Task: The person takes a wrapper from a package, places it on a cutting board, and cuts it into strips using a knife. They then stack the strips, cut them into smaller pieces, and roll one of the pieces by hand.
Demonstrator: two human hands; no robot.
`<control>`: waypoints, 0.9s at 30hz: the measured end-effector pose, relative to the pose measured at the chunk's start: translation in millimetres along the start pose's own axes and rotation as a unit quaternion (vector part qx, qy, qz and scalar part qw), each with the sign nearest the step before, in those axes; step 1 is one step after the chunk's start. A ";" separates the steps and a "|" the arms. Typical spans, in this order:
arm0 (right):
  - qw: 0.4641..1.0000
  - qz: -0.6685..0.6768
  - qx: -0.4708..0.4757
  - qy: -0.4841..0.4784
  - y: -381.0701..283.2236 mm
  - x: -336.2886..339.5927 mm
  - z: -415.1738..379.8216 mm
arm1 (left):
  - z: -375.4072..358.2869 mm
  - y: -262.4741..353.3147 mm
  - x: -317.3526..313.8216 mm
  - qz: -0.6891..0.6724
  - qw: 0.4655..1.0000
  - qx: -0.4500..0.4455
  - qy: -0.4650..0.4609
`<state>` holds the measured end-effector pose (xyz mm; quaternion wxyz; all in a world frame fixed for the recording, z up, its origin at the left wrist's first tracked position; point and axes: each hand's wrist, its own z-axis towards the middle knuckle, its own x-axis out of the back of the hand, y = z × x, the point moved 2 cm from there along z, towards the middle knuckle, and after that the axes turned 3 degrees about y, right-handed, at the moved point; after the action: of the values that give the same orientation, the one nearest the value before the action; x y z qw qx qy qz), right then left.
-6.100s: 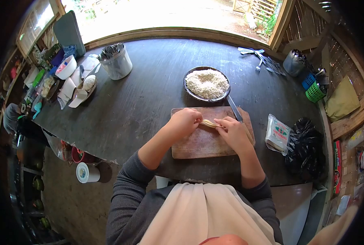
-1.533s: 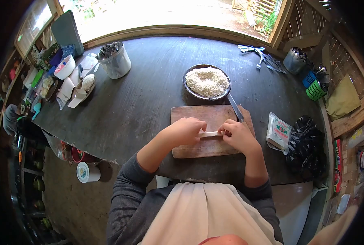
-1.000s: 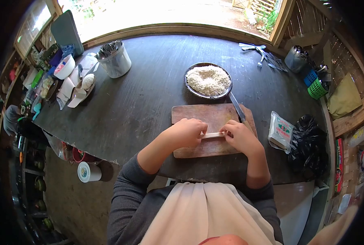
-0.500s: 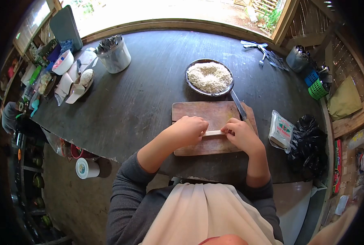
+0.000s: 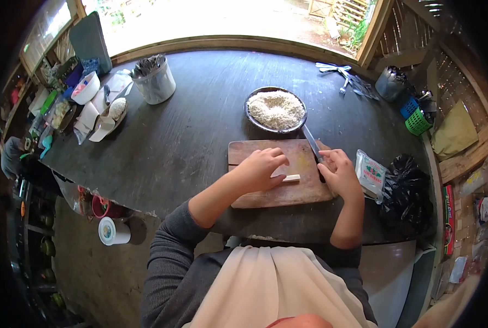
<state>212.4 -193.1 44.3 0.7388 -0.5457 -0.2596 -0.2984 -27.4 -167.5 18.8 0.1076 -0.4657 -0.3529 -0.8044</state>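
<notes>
A pale, short stick-shaped piece (image 5: 291, 177) lies on the wooden cutting board (image 5: 255, 198); what it is I cannot make out. My left hand (image 5: 263, 168) hovers over the board with its fingers apart, the thumb tip at the left end of the piece. At the board's right side is a knife (image 5: 312, 143), its blade pointing away toward the bowl. My right hand (image 5: 340, 172) reaches over the knife's handle, thumb and fingers parted on it and not wrapped round. Behind the board stands a dark bowl (image 5: 277, 130) heaped with pale shreds (image 5: 277, 109).
A printed packet (image 5: 371, 174) and a black plastic bag (image 5: 408, 191) lie to the right. Forks and other cutlery (image 5: 345, 76) rest at the back right. A white bucket of cutlery (image 5: 156, 85) stands back left, near a white bowl (image 5: 85, 88). A lidded white tub (image 5: 114, 231) is below.
My right hand has let go of the pale piece and moved right to the knife handle. My left fingers have lifted and spread. The piece now lies on the board. The view shifted slightly.
</notes>
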 end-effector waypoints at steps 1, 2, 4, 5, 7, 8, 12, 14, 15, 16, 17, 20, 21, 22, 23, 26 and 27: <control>0.998 -0.014 -0.055 -0.040 5.7 1.5 -0.6 | 1.8 2.8 -6.7 -0.003 0.998 -0.034 0.045; 0.998 -0.016 -0.055 -0.033 11.6 -0.5 -2.1 | 2.8 5.8 -13.6 -0.008 0.994 -0.068 0.090; 0.995 -0.044 -0.070 -0.047 25.1 -10.4 -6.4 | 3.7 12.1 -25.8 -0.017 0.991 -0.078 0.109; 0.996 -0.031 -0.071 -0.049 29.1 -13.5 -6.4 | 3.7 11.9 -32.8 -0.045 0.991 -0.063 0.110; 0.996 -0.037 -0.072 -0.045 33.0 -17.5 -4.6 | 3.6 8.7 -43.1 -0.078 0.990 -0.033 0.111; 0.995 -0.041 -0.073 -0.045 35.6 -19.8 -2.9 | 3.2 6.5 -47.3 -0.077 0.990 -0.036 0.112; 0.996 -0.065 -0.059 -0.022 32.2 -20.4 -1.1 | 4.0 1.6 -51.4 -0.096 0.989 -0.030 0.112; 0.996 -0.049 -0.069 -0.023 26.2 -16.7 -0.8 | 3.6 2.4 -53.2 -0.100 0.990 -0.027 0.092; 0.996 -0.033 -0.074 -0.023 24.9 -13.8 0.8 | 2.4 4.3 -53.2 -0.095 0.990 -0.048 0.094; 0.997 -0.035 -0.072 -0.023 27.2 -12.6 2.4 | 3.3 5.3 -51.9 -0.087 0.989 -0.070 0.099; 0.997 -0.021 -0.074 -0.020 31.5 -12.8 3.3 | 5.0 5.3 -50.9 -0.086 0.988 -0.070 0.104; 0.995 -0.006 -0.093 -0.031 34.5 -8.6 5.0 | 2.2 5.4 -51.1 -0.095 0.989 -0.055 0.101; 0.993 0.010 -0.114 -0.040 34.4 -6.2 4.5 | 2.5 5.7 -49.6 -0.112 0.987 -0.057 0.099; 0.989 0.026 -0.135 -0.047 35.5 -4.5 4.3 | 3.1 6.4 -48.9 -0.129 0.985 -0.060 0.097; 0.990 0.052 -0.128 -0.037 37.7 -3.9 3.2 | 3.1 6.5 -49.4 -0.130 0.985 -0.059 0.097; 0.982 0.100 -0.149 -0.056 37.9 -1.2 1.6 | 3.8 6.2 -50.6 -0.128 0.986 -0.054 0.092; 0.982 0.102 -0.150 -0.056 39.7 -1.8 1.3 | 3.6 7.2 -50.3 -0.128 0.986 -0.052 0.096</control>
<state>239.9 -182.6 17.5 0.6591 -0.6899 -0.1960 -0.2264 6.0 -178.2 -18.2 0.0128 -0.3426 -0.3553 -0.8696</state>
